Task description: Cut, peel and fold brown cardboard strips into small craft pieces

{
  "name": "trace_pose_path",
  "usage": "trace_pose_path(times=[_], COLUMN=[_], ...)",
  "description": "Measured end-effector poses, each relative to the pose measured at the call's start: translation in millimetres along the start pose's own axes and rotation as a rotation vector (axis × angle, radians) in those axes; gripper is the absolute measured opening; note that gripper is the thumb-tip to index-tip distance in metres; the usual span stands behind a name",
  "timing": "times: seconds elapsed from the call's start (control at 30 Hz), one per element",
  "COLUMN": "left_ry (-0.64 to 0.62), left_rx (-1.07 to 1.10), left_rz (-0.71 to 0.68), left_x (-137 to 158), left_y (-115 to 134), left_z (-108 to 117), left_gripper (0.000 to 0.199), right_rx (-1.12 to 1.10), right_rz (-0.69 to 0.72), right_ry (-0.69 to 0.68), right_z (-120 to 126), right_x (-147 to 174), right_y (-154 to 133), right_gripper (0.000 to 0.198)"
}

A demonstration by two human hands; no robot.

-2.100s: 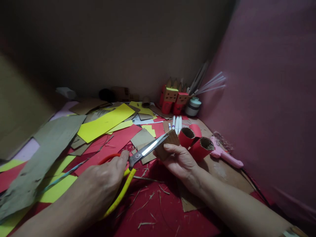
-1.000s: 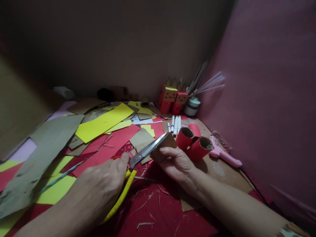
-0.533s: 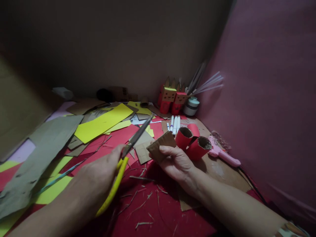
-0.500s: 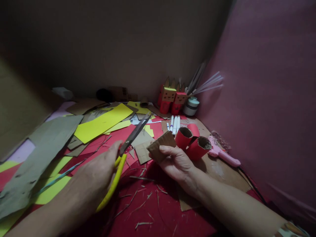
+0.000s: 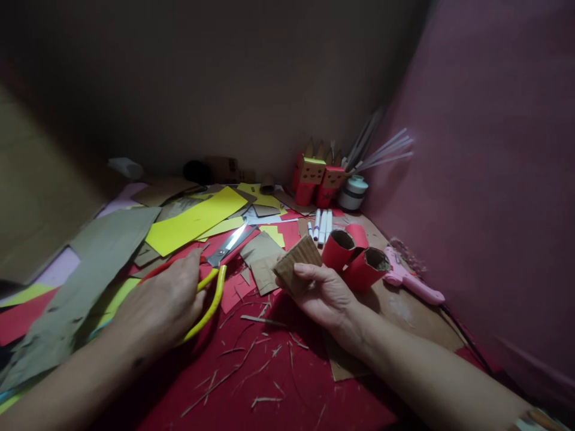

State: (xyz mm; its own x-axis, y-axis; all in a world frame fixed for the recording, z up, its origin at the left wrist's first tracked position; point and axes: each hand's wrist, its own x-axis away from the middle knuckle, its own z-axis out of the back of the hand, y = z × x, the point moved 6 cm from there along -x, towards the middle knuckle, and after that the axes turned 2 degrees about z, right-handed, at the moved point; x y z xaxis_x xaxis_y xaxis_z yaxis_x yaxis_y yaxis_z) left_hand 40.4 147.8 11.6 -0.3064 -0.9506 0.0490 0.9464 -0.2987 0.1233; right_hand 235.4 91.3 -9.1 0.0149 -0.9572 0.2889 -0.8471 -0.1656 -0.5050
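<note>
My left hand (image 5: 168,299) is closed around a pair of scissors (image 5: 220,254) with one red and one yellow handle. Their blades point away from me, low over the paper scraps. Between thumb and fingers, my right hand (image 5: 326,293) pinches a small piece of corrugated cardboard (image 5: 299,260), held tilted above the red tabletop (image 5: 251,383). Right behind that hand stand red-covered cardboard tubes (image 5: 366,269), open at the top. Thin cardboard trimmings (image 5: 265,320) lie scattered between my hands.
Yellow paper (image 5: 195,221) and a large grey-brown cardboard sheet (image 5: 90,287) cover the left side. White markers (image 5: 322,227) lie behind the tubes. A pink glue gun (image 5: 413,281) rests at right. Red box figures with faces (image 5: 312,173) and a pale jar (image 5: 353,193) stand at the back.
My left hand has lowered the scissors, and they now lie flatter with the red handle showing. The cardboard piece in my right hand is tilted a little more upright.
</note>
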Motion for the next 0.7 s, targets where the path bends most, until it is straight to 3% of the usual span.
trace_pose_path(times=[0.43, 0.7], left_ry=[0.159, 0.185], left_rx=[-0.065, -0.077], left_rz=[-0.073, -0.119], left_x=[2.5, 0.9], left_y=[1.3, -0.9], left_z=[0.4, -4.2], left_gripper=[0.02, 0.026], right_rx=[0.032, 0.037], right_rz=[-0.008, -0.061], right_ry=[-0.014, 0.043], right_z=[4.8, 11.5], right_x=[-3.3, -2.5], right_y=[2.1, 1.5], right_gripper=[0.024, 0.028])
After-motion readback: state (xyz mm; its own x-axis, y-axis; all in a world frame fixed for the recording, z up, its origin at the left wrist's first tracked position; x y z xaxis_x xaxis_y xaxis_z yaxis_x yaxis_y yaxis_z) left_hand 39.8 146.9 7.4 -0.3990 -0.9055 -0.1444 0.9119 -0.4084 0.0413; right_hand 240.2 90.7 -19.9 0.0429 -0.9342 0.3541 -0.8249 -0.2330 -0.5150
